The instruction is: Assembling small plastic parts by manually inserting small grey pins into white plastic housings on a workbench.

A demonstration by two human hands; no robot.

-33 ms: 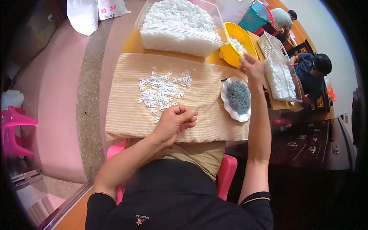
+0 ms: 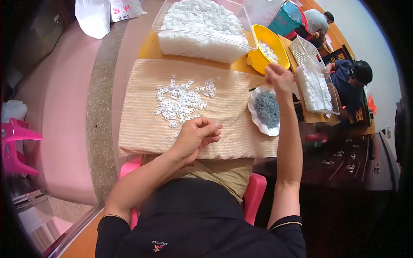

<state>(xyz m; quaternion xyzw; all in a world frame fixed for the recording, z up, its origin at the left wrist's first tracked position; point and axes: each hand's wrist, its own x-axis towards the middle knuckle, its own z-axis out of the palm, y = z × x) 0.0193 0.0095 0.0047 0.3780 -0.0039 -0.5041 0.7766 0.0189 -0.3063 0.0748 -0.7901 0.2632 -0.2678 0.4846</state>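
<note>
My left hand (image 2: 198,135) hovers over the near part of a striped tan cloth (image 2: 241,142), thumb and fingers pinched together. Whatever may be between its fingertips is too small to make out. Beyond it lies a loose pile of small white two-holed plastic pieces (image 2: 178,101). My right hand (image 2: 279,78) is raised at the near side of a yellow basin (image 2: 258,63), its fingers curled and a little blurred. White pieces (image 2: 267,52) lie inside the basin. Below that hand, a white scalloped dish (image 2: 254,115) holds a heap of small grey-blue parts (image 2: 266,107), partly hidden by my forearm.
A clear plastic bin (image 2: 202,47) heaped with white pieces stands at the far edge of the cloth. To the right are another filled bin (image 2: 318,92), a white perforated basket (image 2: 304,50) and two people. White sacks (image 2: 92,19) and a pink stool (image 2: 19,144) are on the left.
My right hand has shifted slightly left and toward me, away from the basin, and its fingers have curled in more. My left hand keeps its place and pinch.
</note>
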